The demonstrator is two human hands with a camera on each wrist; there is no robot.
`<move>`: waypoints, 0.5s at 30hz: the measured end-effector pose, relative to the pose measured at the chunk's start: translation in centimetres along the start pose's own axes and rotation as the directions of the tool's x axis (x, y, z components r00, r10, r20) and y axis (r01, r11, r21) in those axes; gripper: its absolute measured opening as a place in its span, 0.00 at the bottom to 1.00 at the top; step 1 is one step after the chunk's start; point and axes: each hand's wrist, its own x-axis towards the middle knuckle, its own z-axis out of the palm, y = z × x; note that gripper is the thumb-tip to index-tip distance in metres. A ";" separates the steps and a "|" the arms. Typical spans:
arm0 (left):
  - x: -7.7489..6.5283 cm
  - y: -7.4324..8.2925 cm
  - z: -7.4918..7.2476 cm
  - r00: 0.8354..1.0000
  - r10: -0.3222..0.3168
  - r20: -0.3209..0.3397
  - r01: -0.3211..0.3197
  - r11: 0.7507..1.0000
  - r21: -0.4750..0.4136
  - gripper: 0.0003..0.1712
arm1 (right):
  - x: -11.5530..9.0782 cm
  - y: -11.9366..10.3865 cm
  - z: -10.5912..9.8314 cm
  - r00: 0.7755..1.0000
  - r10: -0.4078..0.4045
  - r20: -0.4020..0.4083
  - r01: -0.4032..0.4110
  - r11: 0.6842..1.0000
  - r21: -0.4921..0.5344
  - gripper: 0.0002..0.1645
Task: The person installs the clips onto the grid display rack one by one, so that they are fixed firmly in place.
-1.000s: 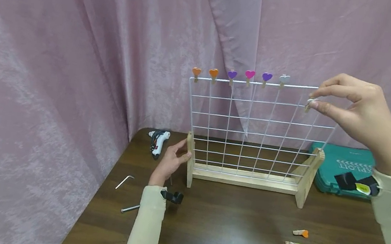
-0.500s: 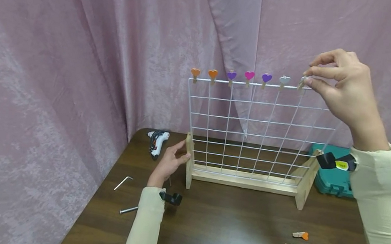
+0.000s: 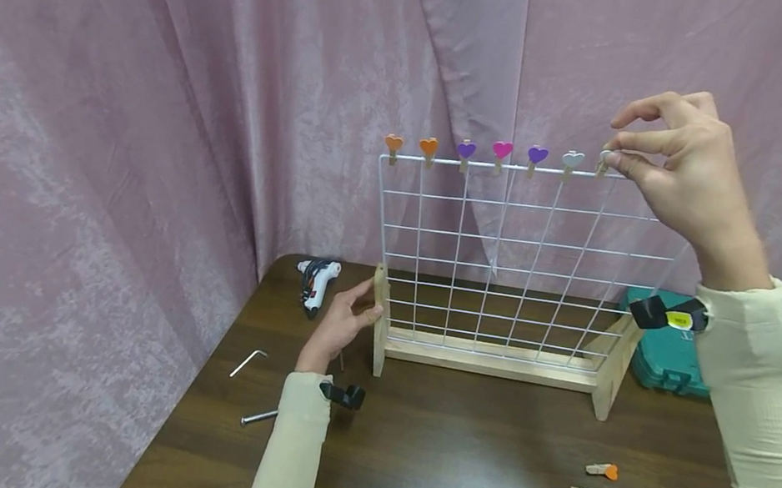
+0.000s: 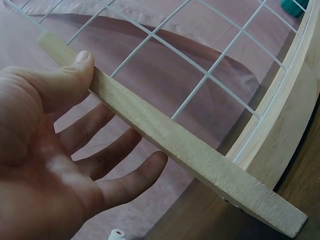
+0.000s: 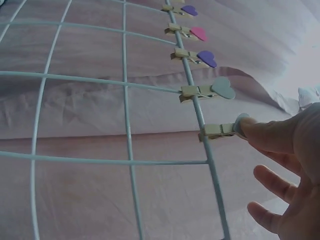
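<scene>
My right hand (image 3: 697,176) pinches a small wooden clothespin (image 5: 220,131) with a pale heart on its end, thumb on the heart. The clothespin's jaws sit on the top wire of a white wire grid (image 3: 451,287), beside another pale-heart clothespin (image 5: 205,91). Farther left along that wire stand several more clothespins with purple, pink and orange hearts, such as the pink one (image 3: 502,150). At the stand's left side, my left hand (image 3: 337,324) holds the wooden post (image 4: 165,130), thumb on its near face and fingers behind it.
Several loose heart clothespins, one orange (image 3: 603,471), lie at the table's front right. A green case (image 3: 673,358) stands behind the right post. Left on the table are a white glue gun (image 3: 316,285), a hex key (image 3: 248,363) and a metal bolt (image 3: 258,417).
My right hand has moved left and up, bringing the pale-heart clothespin from in front of the grid onto its top wire. The left hand stays on the post.
</scene>
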 end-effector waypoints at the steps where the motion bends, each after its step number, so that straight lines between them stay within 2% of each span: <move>1: 0.0 0.0 0.0 1.000 0.002 0.002 -0.002 1.000 0.000 0.31 | -0.1 0.1 0.1 1.000 -0.001 0.010 0.001 1.000 0.001 0.06; 7: 0.1 -0.1 0.2 1.000 0.007 0.007 -0.007 1.000 0.001 0.31 | -0.3 0.6 0.2 1.000 -0.005 0.030 0.005 1.000 0.006 0.06; 12: 0.2 -0.1 0.2 1.000 0.004 0.011 -0.004 1.000 0.004 0.32 | -0.5 0.5 -0.1 0.993 0.070 0.097 -0.068 0.998 -0.015 0.05; 15: 0.1 -0.1 0.1 1.000 0.007 0.008 -0.007 1.000 0.000 0.31 | -0.5 0.1 -0.4 0.984 0.117 0.132 -0.116 0.993 -0.016 0.09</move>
